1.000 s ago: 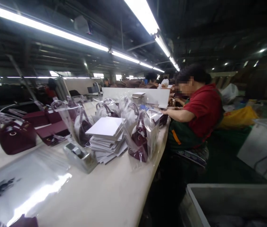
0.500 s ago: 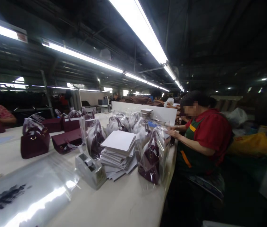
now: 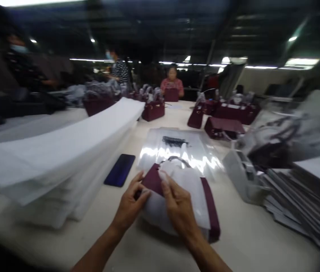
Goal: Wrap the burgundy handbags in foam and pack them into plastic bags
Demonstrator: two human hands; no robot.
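A maroon handbag (image 3: 213, 215) lies on the table in front of me, with a white wrapping sheet (image 3: 195, 192) over much of its face. Its dark handle (image 3: 178, 159) points away from me. At the bag's left side, my left hand (image 3: 131, 200) is curled, thumb and fingers closed at the edge of the sheet. Over the bag's middle, my right hand (image 3: 179, 206) pinches the sheet's upper edge. Blur hides the exact fingertip contact.
Stacked white sheets (image 3: 63, 147) fill the left. A phone (image 3: 119, 170) lies beside them. Clear plastic bags (image 3: 154, 141) lie beyond the handbag. A tape dispenser (image 3: 240, 175) and stacked cards (image 3: 304, 207) stand right. A person (image 3: 172, 85) sits across the table.
The view has swung left and down from the aisle side to the table before me. My hands and the partly covered handbag now show; the co-worker in red has left the view.
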